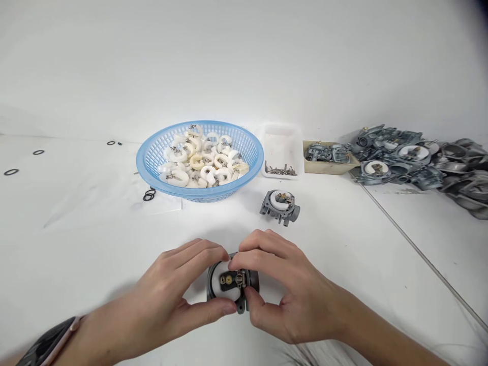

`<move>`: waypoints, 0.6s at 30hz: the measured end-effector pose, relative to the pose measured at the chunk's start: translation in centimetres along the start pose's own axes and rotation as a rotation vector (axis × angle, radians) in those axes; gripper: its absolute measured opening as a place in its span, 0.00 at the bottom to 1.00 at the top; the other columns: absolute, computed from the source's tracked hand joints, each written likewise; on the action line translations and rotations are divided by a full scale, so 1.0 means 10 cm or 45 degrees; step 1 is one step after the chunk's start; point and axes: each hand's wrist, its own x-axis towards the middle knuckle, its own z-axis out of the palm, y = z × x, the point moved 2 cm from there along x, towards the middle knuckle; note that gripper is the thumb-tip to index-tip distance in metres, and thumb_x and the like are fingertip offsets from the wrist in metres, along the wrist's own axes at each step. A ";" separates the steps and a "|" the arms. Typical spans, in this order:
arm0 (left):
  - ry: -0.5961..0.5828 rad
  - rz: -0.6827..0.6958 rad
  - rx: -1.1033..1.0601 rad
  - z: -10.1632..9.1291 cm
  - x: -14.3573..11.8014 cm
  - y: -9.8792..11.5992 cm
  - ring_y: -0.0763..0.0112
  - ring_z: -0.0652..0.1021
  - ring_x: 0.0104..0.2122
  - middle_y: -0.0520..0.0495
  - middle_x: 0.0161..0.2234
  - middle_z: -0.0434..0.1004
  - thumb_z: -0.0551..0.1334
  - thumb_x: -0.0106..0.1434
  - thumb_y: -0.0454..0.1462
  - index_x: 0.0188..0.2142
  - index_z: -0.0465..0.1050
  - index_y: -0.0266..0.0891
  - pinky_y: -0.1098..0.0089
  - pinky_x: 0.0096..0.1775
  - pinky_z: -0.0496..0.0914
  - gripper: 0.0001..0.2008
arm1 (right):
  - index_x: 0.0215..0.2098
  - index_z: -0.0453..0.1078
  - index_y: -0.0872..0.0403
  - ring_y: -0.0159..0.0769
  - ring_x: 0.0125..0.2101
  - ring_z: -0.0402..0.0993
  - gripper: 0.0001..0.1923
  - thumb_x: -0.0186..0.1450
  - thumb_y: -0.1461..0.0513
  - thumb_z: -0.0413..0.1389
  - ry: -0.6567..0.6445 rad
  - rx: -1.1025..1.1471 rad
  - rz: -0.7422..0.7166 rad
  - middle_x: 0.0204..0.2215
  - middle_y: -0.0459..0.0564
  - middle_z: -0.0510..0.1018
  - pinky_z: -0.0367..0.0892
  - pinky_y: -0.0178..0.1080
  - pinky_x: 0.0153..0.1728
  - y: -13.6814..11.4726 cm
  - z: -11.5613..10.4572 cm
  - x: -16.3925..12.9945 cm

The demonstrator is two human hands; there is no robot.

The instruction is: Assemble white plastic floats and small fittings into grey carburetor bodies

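Note:
Right before me a grey metal carburetor body (254, 279) rests on the white table, its open side up. A white C-shaped float (218, 284) sits in it around two brass jets (225, 279). My left hand (183, 284) grips the body from the left, thumb along the near rim and fingers at the far rim. From the right, my right hand (282, 284) closes over the hinge end, its thumb and index finger by the float's metal bracket (241, 278). Whether a small pin is between those fingertips is hidden.
Behind stands a blue basket (143, 165) of white floats. Beside it are a white tray (284, 140) with small metal pins and a beige box (324, 166) of carburetor parts. Another carburetor (280, 206) sits nearer. Carburetors (400, 157) pile up at right; black O-rings (148, 194) lie left.

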 end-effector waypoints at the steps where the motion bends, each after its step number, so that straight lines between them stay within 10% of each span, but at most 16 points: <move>1: 0.001 0.003 -0.001 0.00 0.00 0.00 0.68 0.82 0.38 0.49 0.44 0.81 0.66 0.78 0.45 0.56 0.68 0.45 0.71 0.40 0.76 0.13 | 0.52 0.72 0.51 0.36 0.35 0.73 0.21 0.63 0.72 0.56 -0.002 0.000 0.007 0.40 0.48 0.77 0.71 0.42 0.38 0.00 0.00 0.00; 18: 0.004 -0.013 0.006 -0.02 -0.01 0.00 0.67 0.83 0.41 0.49 0.46 0.81 0.68 0.77 0.44 0.56 0.69 0.46 0.72 0.41 0.77 0.14 | 0.51 0.69 0.49 0.35 0.33 0.71 0.21 0.60 0.70 0.54 -0.052 0.035 0.000 0.37 0.45 0.75 0.69 0.42 0.37 -0.04 -0.01 0.00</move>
